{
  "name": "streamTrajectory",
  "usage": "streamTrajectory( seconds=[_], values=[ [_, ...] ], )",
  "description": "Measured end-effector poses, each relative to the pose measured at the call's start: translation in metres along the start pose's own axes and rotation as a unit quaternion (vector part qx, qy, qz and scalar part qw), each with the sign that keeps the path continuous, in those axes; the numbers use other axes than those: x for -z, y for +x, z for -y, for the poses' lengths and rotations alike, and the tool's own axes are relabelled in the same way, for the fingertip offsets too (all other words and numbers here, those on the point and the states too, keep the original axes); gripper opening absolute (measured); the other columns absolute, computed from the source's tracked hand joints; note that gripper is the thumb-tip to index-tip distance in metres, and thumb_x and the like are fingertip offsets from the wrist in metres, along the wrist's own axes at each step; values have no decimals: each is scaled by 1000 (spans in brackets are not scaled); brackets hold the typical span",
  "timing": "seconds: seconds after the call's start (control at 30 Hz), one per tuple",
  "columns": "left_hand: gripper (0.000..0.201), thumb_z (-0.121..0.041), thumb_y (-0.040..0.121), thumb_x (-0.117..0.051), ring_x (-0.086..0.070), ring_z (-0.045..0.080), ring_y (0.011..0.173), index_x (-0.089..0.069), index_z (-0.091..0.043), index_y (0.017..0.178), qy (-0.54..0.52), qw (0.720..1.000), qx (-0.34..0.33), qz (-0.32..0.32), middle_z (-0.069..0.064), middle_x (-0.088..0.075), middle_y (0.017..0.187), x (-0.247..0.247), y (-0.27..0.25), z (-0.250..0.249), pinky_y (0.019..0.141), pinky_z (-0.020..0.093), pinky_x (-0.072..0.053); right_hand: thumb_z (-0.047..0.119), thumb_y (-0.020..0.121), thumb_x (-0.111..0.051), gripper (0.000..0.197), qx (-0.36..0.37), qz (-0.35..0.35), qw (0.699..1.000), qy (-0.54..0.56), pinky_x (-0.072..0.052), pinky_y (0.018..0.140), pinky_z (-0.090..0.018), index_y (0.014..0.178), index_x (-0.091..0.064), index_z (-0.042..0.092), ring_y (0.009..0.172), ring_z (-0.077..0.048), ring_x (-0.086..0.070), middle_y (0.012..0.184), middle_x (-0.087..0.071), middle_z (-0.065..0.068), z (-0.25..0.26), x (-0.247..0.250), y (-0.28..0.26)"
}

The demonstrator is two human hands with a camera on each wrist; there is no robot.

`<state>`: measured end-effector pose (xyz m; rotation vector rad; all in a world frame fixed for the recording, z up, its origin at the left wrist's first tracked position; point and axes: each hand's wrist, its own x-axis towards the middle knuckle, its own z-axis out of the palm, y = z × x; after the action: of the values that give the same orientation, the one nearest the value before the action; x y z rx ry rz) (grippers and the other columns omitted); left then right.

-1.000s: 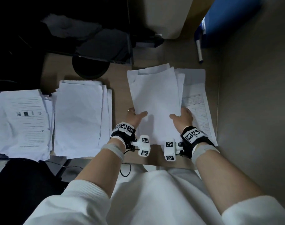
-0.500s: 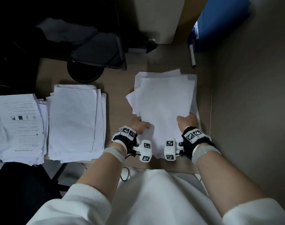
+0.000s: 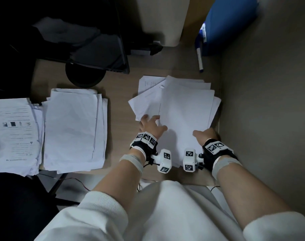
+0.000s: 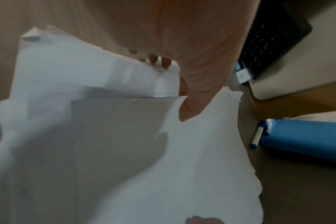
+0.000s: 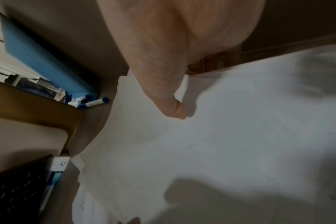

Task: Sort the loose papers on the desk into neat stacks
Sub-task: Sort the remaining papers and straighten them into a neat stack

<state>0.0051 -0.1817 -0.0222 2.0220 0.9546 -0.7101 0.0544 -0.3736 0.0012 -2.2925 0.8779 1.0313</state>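
Note:
A loose pile of white papers (image 3: 181, 108) lies fanned out on the right side of the desk (image 3: 120, 105). My left hand (image 3: 150, 123) is at the pile's near left. Its fingers lie spread on the lower sheets (image 4: 98, 71) and its thumb (image 4: 185, 112) rests on the top bundle (image 4: 197, 166). My right hand (image 3: 204, 134) grips the pile's near right corner, thumb (image 5: 173, 106) on top of the top sheet (image 5: 230, 136) and fingers hidden beneath the edge. Two squarer stacks (image 3: 71, 129) (image 3: 14, 134) sit to the left.
A grey partition wall (image 3: 266, 119) stands right against the pile. Behind the pile lie a marker pen (image 3: 199, 58) and a blue box (image 3: 230, 23). A dark laptop (image 3: 96, 49) and a round black base (image 3: 85, 75) occupy the back left.
The bundle both hands held has come down onto the right pile, turned slightly clockwise. My left hand's fingers moved left onto the lower sheets. My right hand kept its corner.

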Motion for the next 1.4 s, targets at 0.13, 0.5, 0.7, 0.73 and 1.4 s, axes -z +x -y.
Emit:
streamTrajectory(
  seconds=[0.13, 0.5, 0.7, 0.73, 1.4],
  values=[
    [60, -35, 78, -75, -23, 34, 144, -53, -29, 134, -2, 1000, 23, 7, 10, -25, 153, 15, 7, 6, 118, 44, -24, 44, 57, -76, 51, -12, -10, 999, 30, -60, 69, -39, 88, -63, 5, 66, -25, -65, 78, -66, -7, 3, -5, -1],
    [38, -13, 88, -70, -65, 31, 107, -61, 0, 122, -113, 989, 23, 91, 15, -68, 117, 4, 0, 3, 85, 31, -50, 39, 84, -70, 67, -40, 60, 992, 100, -43, 78, -34, 137, -48, 6, 100, -29, -60, 130, -59, -11, -4, -22, -15],
    [44, -27, 78, -71, -59, 31, 111, -66, -7, 117, -123, 992, 41, 8, 9, -65, 121, 25, 11, 2, 95, 35, -48, 32, 76, -67, 29, 49, 3, 993, 105, -52, 71, -31, 100, -63, 17, 75, -25, -66, 97, -71, -2, 11, -19, -17],
    [50, -34, 76, -70, -51, 33, 124, -66, -11, 120, -74, 996, 49, -9, 9, -56, 136, 29, 14, 6, 105, 38, -41, 21, 80, -64, 21, 77, 13, 991, 105, -50, 68, -29, 99, -61, 15, 75, -26, -64, 100, -71, -6, 19, -21, -16],
    [83, -32, 67, -77, -58, 31, 100, -35, -9, 135, -232, 954, 177, -64, 10, -56, 117, 56, 22, 34, 94, 40, -50, 1, 88, -59, 38, 124, 132, 983, 33, -44, 81, -25, 125, -60, 4, 107, -28, -62, 121, -66, -11, 66, -49, -24]
  ],
)
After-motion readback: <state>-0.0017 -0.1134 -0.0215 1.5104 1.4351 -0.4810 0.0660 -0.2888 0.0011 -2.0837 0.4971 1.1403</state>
